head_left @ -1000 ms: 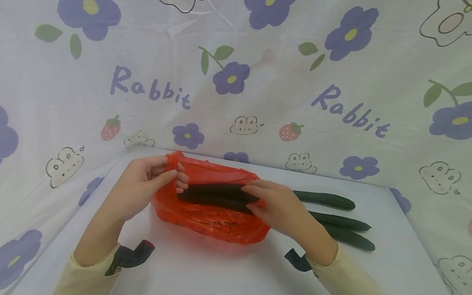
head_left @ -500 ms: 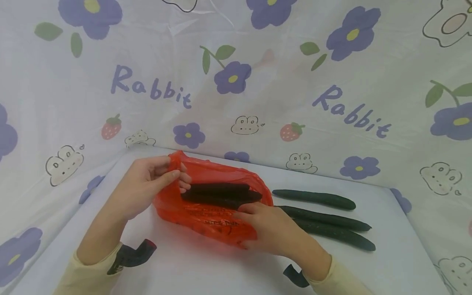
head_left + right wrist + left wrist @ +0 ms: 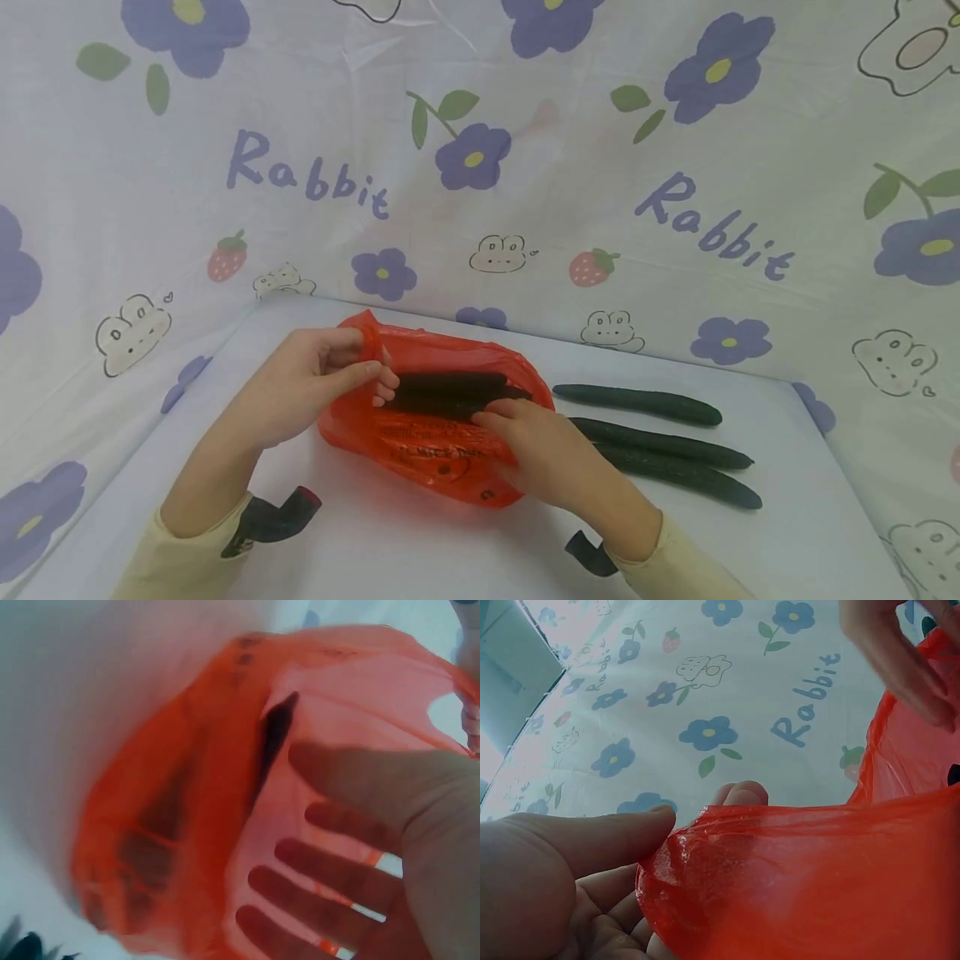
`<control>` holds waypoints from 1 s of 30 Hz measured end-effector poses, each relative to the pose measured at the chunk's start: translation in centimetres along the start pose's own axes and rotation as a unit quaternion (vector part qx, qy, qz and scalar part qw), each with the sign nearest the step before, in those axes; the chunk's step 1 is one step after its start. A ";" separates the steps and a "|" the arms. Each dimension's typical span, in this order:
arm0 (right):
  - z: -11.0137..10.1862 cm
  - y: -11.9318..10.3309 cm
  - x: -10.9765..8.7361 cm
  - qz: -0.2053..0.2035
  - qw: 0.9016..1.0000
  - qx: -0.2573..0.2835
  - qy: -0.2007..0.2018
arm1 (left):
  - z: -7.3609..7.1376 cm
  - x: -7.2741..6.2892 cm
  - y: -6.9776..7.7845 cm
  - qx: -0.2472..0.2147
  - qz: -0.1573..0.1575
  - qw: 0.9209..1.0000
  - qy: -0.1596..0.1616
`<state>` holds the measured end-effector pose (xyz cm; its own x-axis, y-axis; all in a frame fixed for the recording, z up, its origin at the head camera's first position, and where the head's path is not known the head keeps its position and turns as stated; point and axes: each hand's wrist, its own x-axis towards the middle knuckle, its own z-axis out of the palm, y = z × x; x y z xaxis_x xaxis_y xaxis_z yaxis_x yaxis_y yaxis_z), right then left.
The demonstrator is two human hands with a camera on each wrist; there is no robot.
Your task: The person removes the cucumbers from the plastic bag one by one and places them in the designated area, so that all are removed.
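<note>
My left hand (image 3: 300, 383) pinches the left edge of a red plastic bag (image 3: 408, 450) lying on the white table. In the left wrist view, the thumb and fingers of that left hand (image 3: 592, 855) hold the thin film of the bag (image 3: 840, 877). Dark green cucumbers (image 3: 453, 383) show inside the bag's open mouth. At the front right of the bag, my right hand (image 3: 558, 454) overlaps the lower rim. The right wrist view shows this right hand (image 3: 367, 840) with fingers spread and holding nothing, over the bag (image 3: 150, 810).
To the right of the bag lie three more cucumbers: a back one (image 3: 645, 404), a middle one (image 3: 690, 447) and a front one (image 3: 690, 481). A white printed cloth (image 3: 555, 208) hangs behind the table (image 3: 375, 542). Dark straps protrude near both cuffs.
My right hand has left the right end of the bag's mouth and come down to its front side, uncovering the cucumbers' ends. The left hand has shifted slightly right with the bag's edge.
</note>
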<state>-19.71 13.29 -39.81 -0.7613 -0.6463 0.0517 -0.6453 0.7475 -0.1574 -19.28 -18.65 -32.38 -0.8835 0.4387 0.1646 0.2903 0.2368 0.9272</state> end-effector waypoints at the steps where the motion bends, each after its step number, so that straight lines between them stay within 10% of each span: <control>1: -0.2 0.0 0.3 0.002 1.000 0.002 0.012 | 0.0 0.0 0.0 0.000 -0.001 1.000 -0.002; 30: -2.4 -0.4 7.2 0.025 0.999 0.022 -0.036 | 0.4 0.3 0.0 0.016 0.013 1.000 -0.016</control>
<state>-25.13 8.70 -36.99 -0.7846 -0.6194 -0.0285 -0.6025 0.7725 -0.2007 -19.37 -18.14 -32.45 -0.8637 0.4721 0.1766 0.3243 0.2522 0.9117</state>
